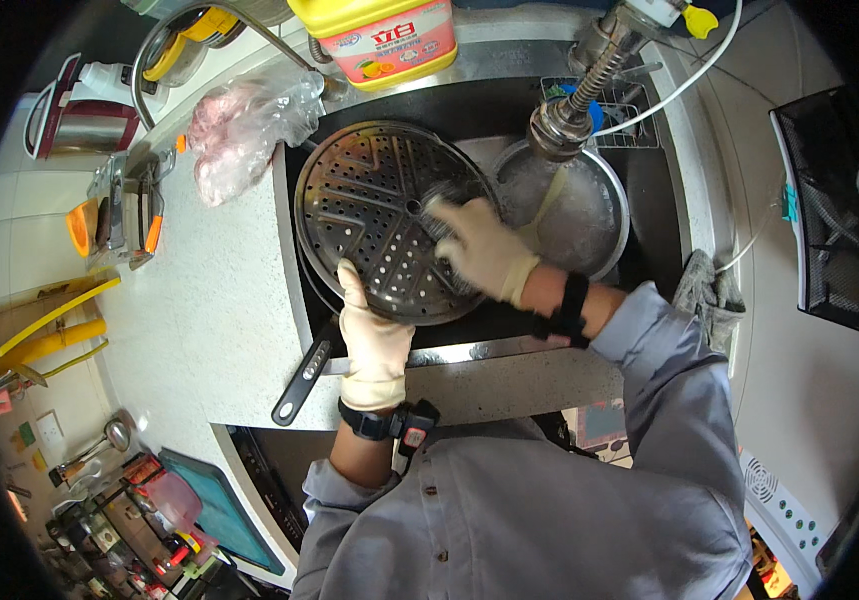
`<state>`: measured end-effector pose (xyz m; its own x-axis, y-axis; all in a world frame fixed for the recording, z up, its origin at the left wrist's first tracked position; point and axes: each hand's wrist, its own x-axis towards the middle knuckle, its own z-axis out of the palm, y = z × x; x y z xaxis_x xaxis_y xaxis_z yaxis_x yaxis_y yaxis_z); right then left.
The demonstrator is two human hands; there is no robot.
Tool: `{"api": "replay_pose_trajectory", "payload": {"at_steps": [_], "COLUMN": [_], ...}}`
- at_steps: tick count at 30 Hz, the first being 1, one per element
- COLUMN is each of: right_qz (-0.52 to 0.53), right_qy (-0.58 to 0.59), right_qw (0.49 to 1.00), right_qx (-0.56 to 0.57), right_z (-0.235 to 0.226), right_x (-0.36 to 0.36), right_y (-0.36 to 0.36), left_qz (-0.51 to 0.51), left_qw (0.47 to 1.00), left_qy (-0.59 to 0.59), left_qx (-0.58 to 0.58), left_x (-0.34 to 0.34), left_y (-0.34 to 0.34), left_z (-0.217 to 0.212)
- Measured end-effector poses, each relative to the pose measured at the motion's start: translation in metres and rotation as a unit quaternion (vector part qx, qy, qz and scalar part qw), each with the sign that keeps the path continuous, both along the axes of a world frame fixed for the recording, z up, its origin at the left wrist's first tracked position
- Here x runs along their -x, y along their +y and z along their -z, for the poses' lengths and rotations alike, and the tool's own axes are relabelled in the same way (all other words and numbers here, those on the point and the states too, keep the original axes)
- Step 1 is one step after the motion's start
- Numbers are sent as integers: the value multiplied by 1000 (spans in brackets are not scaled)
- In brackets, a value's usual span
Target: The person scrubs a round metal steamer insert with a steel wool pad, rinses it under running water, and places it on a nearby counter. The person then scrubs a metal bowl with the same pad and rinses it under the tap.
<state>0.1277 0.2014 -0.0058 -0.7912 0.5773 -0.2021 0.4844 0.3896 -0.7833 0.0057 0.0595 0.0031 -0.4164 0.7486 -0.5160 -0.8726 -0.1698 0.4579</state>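
A round, perforated metal steamer tray lies tilted over the left side of the sink. My left hand, in a cream rubber glove, grips its near rim, thumb on top and fingers hidden below. Over the tray's right half is my gloved right hand, partly smeared by motion. Its fingers press a grey, shiny scrubber, probably steel wool, against the perforated surface. Beneath the tray sits a pan, with its black handle sticking out over the counter edge. To the right, a metal basin holds cloudy water and a pale, long-handled utensil.
A spring-neck faucet hangs above the basin, with a wire rack behind it. A yellow detergent jug stands behind the sink. Left on the counter are a clear plastic bag and a knife holder. A grey cloth drapes the right edge.
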Motion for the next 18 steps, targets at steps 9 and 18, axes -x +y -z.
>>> {"api": "replay_pose_trajectory", "payload": {"at_steps": [9,18], "right_qz": [80,-59], "right_qy": [-36,-507], "right_qw": [993,859], "right_qx": [-75,-41], "right_z": [79,155], "right_x": [-17,-121], "right_y": [62,116], "left_qz": [29,20], "left_qw": [997,997], "left_qy": [16,39], "left_qx": [-69,62], "left_x": [18,36], "left_y": [-24,-37], "left_z": [-7,0]}}
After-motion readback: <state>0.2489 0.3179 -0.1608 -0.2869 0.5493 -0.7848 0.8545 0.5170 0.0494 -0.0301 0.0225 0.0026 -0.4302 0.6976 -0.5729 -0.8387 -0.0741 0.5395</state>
